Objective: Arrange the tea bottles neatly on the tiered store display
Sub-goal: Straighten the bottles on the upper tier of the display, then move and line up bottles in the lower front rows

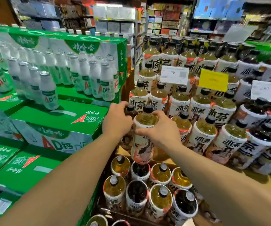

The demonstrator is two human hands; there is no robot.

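Observation:
A tall tea bottle (142,149) with yellow-green tea, a white and orange label and a black cap is lifted in front of the tiered display (169,162). My right hand (161,128) wraps its shoulder from the right. My left hand (117,119) grips a dark tea bottle (130,110) just behind and left of it, fingers pressed against both bottles. Rows of similar tea bottles (201,105) stand on the tiers to the right. A lower group of tea bottles (160,198) stands beneath my hands.
Green cartons (58,118) with small white milk drink bottles (48,92) are stacked to the left, close to my left arm. A white price card (174,75), a yellow price card (213,79) and another white card (267,91) stand among the tiers. Store shelves fill the background.

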